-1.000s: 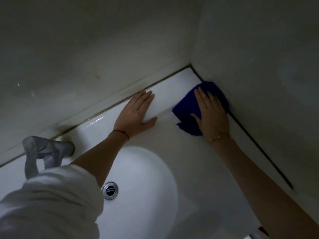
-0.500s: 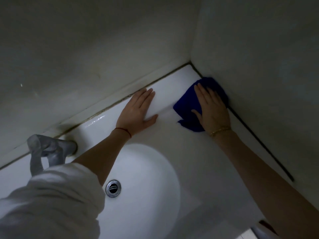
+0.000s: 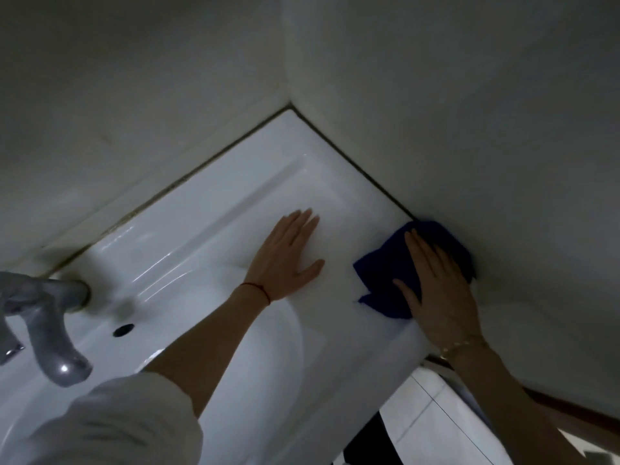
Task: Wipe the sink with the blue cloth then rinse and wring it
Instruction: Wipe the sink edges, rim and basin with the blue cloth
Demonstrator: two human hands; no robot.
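Pressing flat, the right hand (image 3: 443,290) holds the blue cloth (image 3: 385,273) on the sink (image 3: 208,209) rim (against the wall). At its nine o'clock, the left hand (image 3: 285,260) rests with fingers straight.

White sink (image 3: 214,209) top set into wall corner, glossy, basin sunk at lower middle. Blue cloth (image 3: 382,266) flat on right ledge, touching side wall. Right hand (image 3: 443,290) flat on cloth. Left hand (image 3: 285,260) flat on ledge beside basin, apart from cloth. Grey faucet (image 3: 50,330) at left rear; dark overflow hole (image 3: 123,330) just beside it.
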